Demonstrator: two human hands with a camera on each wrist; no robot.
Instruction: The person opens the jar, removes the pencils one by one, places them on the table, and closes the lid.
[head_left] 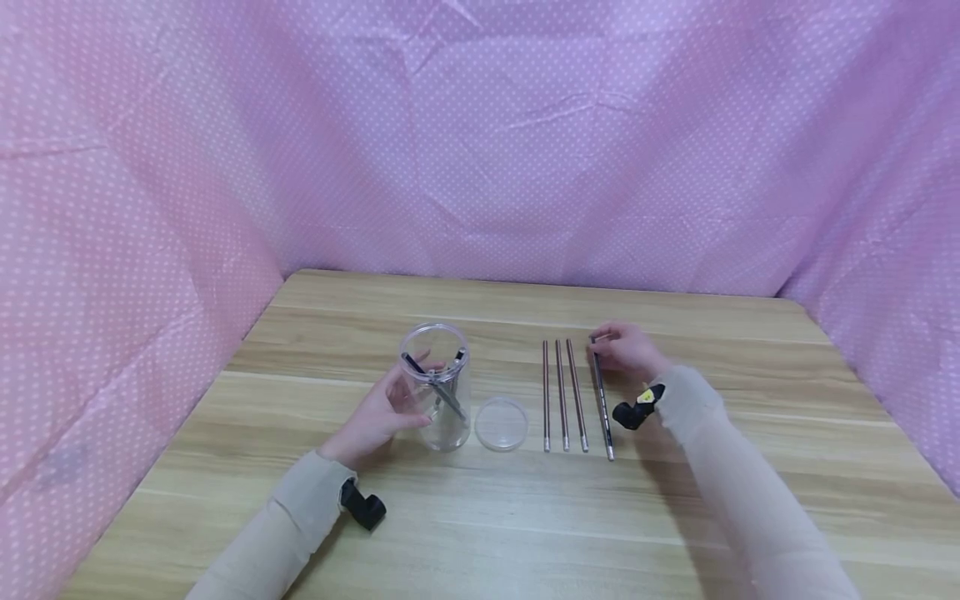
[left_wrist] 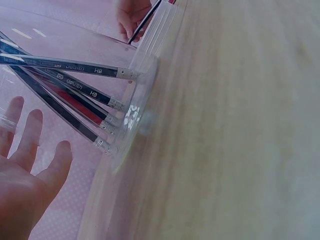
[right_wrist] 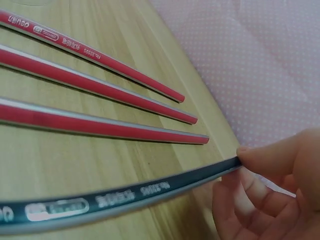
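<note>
Head view: the right hand (head_left: 628, 350) pinched a dark pencil (head_left: 602, 398) — the left hand (head_left: 378, 417) curved round a jar (head_left: 448, 432), perhaps loosely.

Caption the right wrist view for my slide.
Right hand pinches a dark pencil beside three red pencils on the table.

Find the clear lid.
In the head view, the lid lies on the table just right of the jar, left of the three red pencils.

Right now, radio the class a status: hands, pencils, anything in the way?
Left hand round clear jar, pencils inside. Right hand pinching dark pencil. Three red pencils lying alongside. Possible minor obstacle: clear lid beside jar.
</note>
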